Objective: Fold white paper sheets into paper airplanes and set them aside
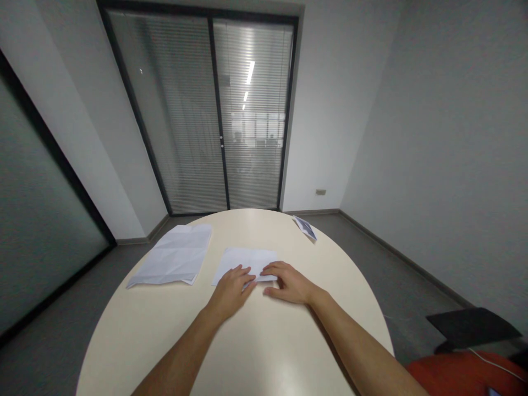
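The step in hand looks like pressing or creasing a small sheet of paper (247, 257), which lies flat on the table (268, 346), in from its far edge and roughly midway between the left and right edges. Whether it is one layer or folded double, I cannot tell. Judging by the pose, the next move calls for even pressure along the sheet's near edge, one hand steadying while the other runs outward.

The left hand (232, 289) lies palm down over the near edge of the sheet, fingers fairly straight and close together, gripping nothing visible. The right hand (291, 283) arches at the sheet's near right corner, fingers bent and thumb spread apart on the near side; no firm pinch shows. The fingertips of both hands come near each other. Both forearms reach in from the table's near side, converging on the sheet.

A larger creased paper (173, 256) lies by the far left edge, and a printed card (305, 227) sits at the far right edge.
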Action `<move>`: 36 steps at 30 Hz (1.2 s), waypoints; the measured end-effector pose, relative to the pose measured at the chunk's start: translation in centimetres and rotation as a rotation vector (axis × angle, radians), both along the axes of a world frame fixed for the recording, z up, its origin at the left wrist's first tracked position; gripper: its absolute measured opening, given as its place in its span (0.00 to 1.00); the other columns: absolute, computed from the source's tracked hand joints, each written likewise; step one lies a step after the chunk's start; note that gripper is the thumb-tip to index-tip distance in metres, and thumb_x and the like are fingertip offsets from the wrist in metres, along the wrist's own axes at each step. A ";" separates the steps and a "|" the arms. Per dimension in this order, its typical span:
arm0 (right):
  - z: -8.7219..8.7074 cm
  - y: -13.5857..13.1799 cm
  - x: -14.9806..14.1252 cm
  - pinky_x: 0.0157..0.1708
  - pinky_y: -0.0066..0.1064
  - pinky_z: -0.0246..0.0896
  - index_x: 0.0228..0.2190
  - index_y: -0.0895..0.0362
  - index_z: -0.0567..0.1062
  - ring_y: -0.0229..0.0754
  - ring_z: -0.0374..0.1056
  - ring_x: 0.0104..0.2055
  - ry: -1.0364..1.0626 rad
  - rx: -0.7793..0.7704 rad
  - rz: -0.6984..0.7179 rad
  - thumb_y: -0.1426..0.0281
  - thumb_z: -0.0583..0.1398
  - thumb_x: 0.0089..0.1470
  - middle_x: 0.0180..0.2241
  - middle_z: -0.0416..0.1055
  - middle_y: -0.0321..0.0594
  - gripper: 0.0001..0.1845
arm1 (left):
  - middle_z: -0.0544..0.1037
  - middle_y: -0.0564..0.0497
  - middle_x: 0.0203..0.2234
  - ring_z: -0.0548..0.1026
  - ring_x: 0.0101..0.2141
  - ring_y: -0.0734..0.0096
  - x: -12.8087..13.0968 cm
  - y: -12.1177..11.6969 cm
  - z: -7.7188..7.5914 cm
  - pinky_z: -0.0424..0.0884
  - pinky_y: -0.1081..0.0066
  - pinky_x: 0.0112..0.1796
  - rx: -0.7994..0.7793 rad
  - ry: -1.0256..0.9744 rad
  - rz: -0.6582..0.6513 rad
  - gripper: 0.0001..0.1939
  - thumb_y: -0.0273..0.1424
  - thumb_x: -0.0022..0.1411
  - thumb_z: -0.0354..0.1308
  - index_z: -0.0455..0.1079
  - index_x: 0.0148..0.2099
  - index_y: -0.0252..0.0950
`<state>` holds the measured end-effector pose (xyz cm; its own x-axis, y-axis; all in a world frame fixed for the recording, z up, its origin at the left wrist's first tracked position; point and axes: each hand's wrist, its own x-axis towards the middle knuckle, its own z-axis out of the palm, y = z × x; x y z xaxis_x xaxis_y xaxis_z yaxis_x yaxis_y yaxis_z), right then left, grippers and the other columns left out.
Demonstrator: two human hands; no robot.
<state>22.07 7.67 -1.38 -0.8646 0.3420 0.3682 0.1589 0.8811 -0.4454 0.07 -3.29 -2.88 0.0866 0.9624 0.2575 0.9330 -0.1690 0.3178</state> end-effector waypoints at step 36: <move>-1.1 1.9 1.2 0.38 0.32 0.62 0.54 0.54 0.69 0.42 0.70 0.37 0.122 -0.151 -0.334 0.66 0.54 0.65 0.37 0.76 0.40 0.18 | 0.80 0.46 0.47 0.75 0.50 0.62 1.2 0.3 0.1 0.69 0.62 0.53 0.126 -0.179 0.000 0.09 0.30 0.68 0.52 0.73 0.37 0.38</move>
<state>23.29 9.62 -2.50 -0.6492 0.6559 0.3852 0.3642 0.7126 -0.5997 1.28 -3.02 -2.74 0.0287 0.9217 0.3868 0.8633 -0.2179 0.4552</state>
